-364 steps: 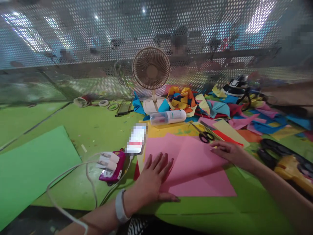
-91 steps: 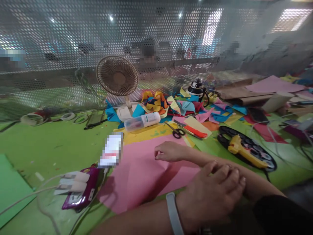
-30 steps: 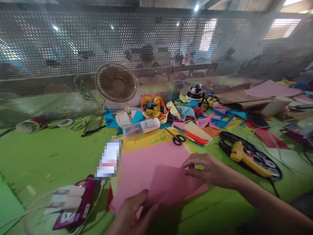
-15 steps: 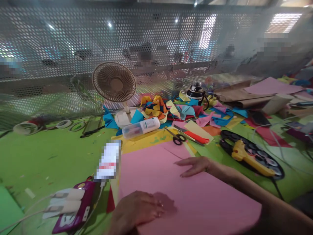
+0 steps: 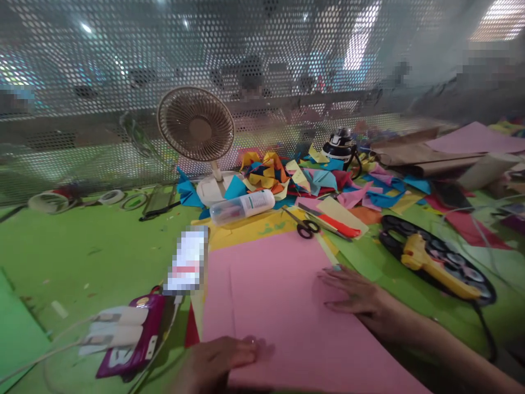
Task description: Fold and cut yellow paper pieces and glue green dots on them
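A large pink paper sheet (image 5: 279, 295) lies in front of me over yellow paper (image 5: 246, 235), with a faint crease near its left side. My left hand (image 5: 223, 358) rests on the sheet's lower left part, fingers stretched out close together and partly hidden. At the sheet's right edge my right hand (image 5: 361, 298) lies palm down, its fingers spread on the paper. Neither hand visibly grips anything. Beyond the sheet's top edge are black-handled scissors (image 5: 307, 227) and a red-handled cutter (image 5: 340, 225). A clear bottle (image 5: 241, 208) lies on its side behind the sheet.
A phone (image 5: 186, 262) and a purple power strip (image 5: 137, 334) with plugs and cables are on the left. A yellow glue gun (image 5: 438, 268) rests on a black tray (image 5: 388, 232) at right. Behind stand a fan (image 5: 197, 126), colourful folded papers (image 5: 266, 172) and a perforated metal screen (image 5: 270, 38).
My right hand has moved right to the sheet's edge, its fingers spreading. My left hand has shifted slightly lower on the paper. The view has tilted down a little.
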`<state>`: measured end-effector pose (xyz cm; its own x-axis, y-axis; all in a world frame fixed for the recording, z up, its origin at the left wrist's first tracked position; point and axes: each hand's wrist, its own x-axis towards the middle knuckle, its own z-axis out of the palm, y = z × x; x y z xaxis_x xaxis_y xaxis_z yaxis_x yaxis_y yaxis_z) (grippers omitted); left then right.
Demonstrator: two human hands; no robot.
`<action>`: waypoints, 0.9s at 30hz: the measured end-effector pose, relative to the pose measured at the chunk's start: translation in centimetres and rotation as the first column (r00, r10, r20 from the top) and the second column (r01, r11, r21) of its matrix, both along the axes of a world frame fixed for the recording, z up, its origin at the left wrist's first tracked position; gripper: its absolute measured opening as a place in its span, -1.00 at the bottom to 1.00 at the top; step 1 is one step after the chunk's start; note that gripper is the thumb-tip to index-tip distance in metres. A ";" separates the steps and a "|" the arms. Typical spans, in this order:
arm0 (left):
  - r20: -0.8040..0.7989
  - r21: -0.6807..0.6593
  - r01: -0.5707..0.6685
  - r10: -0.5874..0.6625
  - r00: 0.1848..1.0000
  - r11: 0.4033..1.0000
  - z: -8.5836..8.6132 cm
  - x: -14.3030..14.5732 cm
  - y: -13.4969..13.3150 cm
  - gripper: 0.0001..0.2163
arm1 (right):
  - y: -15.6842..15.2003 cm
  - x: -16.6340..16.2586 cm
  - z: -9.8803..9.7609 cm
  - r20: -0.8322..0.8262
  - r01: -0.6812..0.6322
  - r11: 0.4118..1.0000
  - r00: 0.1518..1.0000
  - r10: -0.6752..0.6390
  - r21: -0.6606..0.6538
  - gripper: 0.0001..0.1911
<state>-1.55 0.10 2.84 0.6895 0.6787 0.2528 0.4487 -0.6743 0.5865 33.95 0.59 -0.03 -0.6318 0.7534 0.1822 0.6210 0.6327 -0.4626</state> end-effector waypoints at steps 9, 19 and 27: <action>-0.187 -0.444 -0.451 0.413 0.892 0.774 1.7 1.1 2.3 -0.67 | 0.6 -2.6 1.2 -0.097 0.366 0.885 0.908 -0.407 -0.287 -0.68; -0.232 -0.479 -0.433 0.365 0.901 0.764 0.7 1.8 5.5 -0.69 | 0.6 -6.5 1.9 0.207 0.020 0.872 0.968 -0.139 0.489 -0.38; -0.286 0.240 -0.473 0.527 0.800 0.848 1.8 1.6 4.6 -0.61 | 1.8 -7.2 0.1 0.279 -0.042 0.929 0.958 -0.067 0.367 -0.39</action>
